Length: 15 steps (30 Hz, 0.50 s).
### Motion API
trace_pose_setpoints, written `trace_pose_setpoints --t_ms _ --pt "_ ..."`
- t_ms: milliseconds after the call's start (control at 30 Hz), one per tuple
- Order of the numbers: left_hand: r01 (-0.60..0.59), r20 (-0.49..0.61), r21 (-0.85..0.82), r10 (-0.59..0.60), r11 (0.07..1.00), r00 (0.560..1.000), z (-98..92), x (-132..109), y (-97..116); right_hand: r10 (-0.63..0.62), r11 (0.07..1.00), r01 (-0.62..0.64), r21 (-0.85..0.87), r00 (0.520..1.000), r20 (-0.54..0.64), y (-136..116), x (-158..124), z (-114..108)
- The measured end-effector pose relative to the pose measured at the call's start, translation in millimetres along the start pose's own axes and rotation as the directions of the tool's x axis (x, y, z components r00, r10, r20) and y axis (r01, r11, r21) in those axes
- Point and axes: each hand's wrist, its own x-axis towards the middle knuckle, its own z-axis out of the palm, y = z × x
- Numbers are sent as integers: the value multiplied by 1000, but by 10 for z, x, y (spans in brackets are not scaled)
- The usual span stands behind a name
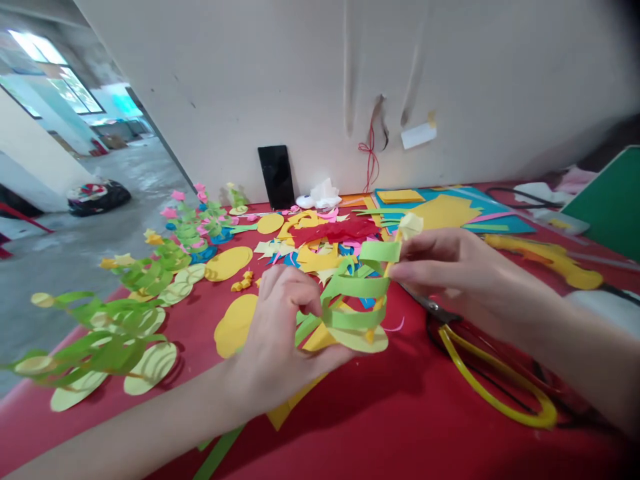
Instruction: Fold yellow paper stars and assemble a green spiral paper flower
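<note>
A paper piece with a looping green strip [357, 287] stands on a pale yellow oval base [367, 339] above the red table. My left hand [285, 327] holds the base, thumb beneath it and curled fingers beside the green loops. With its thumb and fingers closed, my right hand [440, 263] grips the piece's yellow upright strip near a pale yellow star [411, 225] at the top. Left of my hands, similar green paper pieces [113, 333] stand on pale bases.
Scissors with yellow-edged handles [500, 393] lie on the red table [400, 433] below my right forearm. A yellow glue gun [550, 260] lies farther right. Paper scraps [320, 257] are heaped behind my hands. A black phone [277, 177] leans on the wall.
</note>
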Motion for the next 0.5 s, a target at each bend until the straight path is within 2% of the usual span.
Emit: trace_pose_setpoints --t_ms 167,267,400,500 --pt "-39 -5 -14 39 999 999 -57 52 59 46 991 -52 125 998 50 27 -42 42" --pt "-26 17 -72 27 997 999 -86 43 80 27 984 -40 174 997 73 61 -72 23" --pt "3 70 -136 7 991 997 -113 52 113 -12 990 6 141 999 43 90 -96 -10" --pt "5 75 -135 5 991 997 -119 72 124 -65 997 65 41 998 -18 58 -99 -1"
